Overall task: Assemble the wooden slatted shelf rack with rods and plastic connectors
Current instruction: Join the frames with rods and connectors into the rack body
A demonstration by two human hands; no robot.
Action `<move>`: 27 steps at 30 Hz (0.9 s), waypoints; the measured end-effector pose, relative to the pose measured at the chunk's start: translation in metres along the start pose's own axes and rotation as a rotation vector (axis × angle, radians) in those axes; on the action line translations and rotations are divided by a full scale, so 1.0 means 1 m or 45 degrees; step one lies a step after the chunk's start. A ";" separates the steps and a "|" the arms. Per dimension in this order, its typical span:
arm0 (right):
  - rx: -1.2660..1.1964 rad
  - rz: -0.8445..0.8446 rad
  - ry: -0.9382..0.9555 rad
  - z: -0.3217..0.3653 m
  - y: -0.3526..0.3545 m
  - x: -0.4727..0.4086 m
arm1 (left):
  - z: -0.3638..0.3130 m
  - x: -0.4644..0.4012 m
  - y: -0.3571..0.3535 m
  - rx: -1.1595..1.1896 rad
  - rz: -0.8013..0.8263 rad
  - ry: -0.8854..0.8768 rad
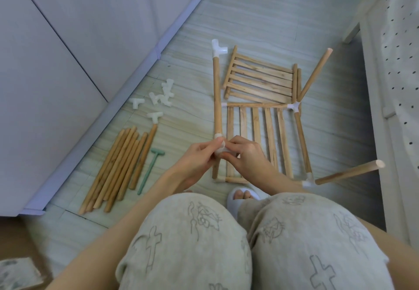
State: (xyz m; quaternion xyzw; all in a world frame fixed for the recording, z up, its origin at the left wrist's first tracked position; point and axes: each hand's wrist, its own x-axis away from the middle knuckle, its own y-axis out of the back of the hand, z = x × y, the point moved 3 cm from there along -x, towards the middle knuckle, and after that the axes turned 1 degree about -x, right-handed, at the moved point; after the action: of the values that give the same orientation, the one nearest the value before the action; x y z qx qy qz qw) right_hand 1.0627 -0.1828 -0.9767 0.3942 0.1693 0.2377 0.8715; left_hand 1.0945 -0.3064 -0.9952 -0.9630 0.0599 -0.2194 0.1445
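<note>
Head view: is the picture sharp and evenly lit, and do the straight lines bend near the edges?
Head view: light is soft and even, with no glare on the floor; a broad dim shadow lies beside the white furniture on the right; the wide lens bows the cabinet edges; the hands' grip on the white connector is slightly soft, while the loose rods look reasonably clear.

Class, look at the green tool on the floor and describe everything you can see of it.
The green tool is a small T-shaped mallet, pale green and apparently plastic. A short crossbar head sits at the far end of a thin straight handle. It lies flat on the floor, handle slanting toward the person, just right of the loose rods and not visibly touching them. Neither hand touches it.
</note>
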 end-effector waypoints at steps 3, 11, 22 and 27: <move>0.010 -0.006 0.009 0.002 -0.002 0.000 | -0.001 0.005 0.000 0.000 -0.001 -0.005; -0.340 0.128 -0.324 -0.016 0.004 -0.002 | -0.010 0.001 0.025 -0.408 -0.221 0.037; -0.019 -0.353 -0.433 -0.066 0.067 -0.178 | -0.049 -0.054 0.053 -0.328 -0.300 0.341; 0.125 -0.266 -0.580 -0.101 0.078 -0.266 | -0.063 -0.090 0.042 -0.327 -0.050 0.318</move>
State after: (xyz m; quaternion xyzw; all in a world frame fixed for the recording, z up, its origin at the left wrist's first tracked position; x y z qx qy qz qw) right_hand 0.7715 -0.2228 -0.9521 0.4598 0.0198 0.0427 0.8868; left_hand 0.9837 -0.3465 -0.9905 -0.9399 0.0861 -0.3305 0.0075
